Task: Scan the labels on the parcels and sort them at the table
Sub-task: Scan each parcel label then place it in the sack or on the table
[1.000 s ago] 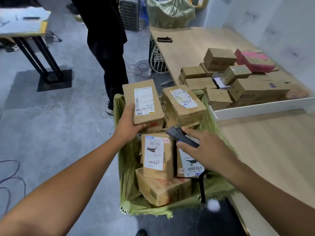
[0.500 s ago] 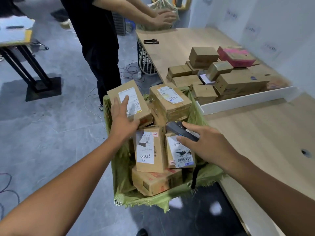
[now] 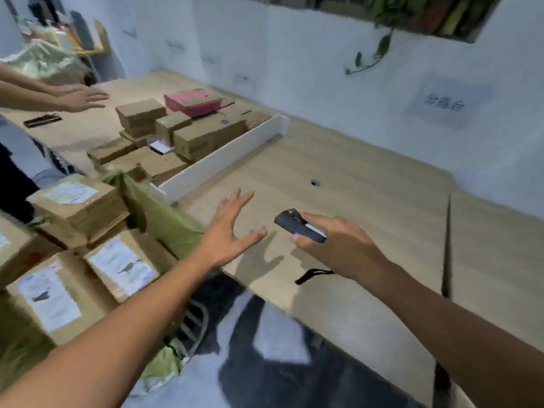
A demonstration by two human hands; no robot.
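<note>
Now no parcel is held: the left hand (image 3: 228,231), laid on a labelled box half a second ago, is spread empty over the bare worktop (image 3: 368,184). A black scanner (image 3: 297,226) is gripped by the right hand (image 3: 338,245). Labelled cardboard parcels (image 3: 79,207) are left in the green sack (image 3: 159,213), lower left. More boxes (image 3: 194,136) are piled behind the white divider (image 3: 223,160).
</note>
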